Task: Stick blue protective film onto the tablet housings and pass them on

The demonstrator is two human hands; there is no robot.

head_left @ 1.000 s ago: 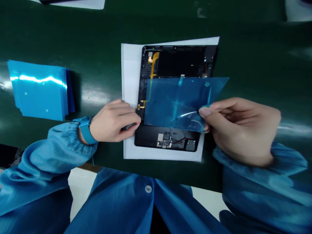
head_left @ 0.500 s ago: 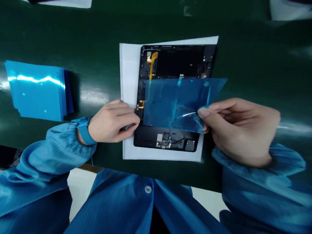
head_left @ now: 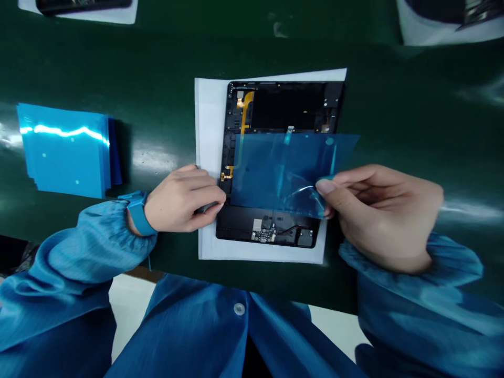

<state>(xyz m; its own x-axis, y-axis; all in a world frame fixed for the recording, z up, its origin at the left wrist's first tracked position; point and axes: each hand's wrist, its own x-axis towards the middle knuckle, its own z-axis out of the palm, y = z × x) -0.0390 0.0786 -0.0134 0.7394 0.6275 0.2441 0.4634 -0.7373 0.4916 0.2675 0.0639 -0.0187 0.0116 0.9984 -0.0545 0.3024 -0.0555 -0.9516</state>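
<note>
An opened black tablet (head_left: 236, 223) lies on white paper (head_left: 208, 121), its orange flex cable, small circuit board and wires showing. Over its middle is a transparent blue film (head_left: 268, 168), which hides part of the inside. My right hand (head_left: 378, 210) pinches the film's right side between thumb and fingers. At the tablet's left edge, my left hand (head_left: 187, 198) is closed, its curled fingertips by the film's lower left corner; what they hold, if anything, is too small to make out.
A stack of blue film sheets (head_left: 66, 157) sits on the green table (head_left: 157, 52) at the left. At the top left a dark device lies on white paper (head_left: 124, 16). More white paper (head_left: 417, 34) with dark parts is at the top right.
The view has shifted slightly, so more of the items at the top shows. My right hand still pinches the film and appears slightly further left. My left hand has hardly moved.
</note>
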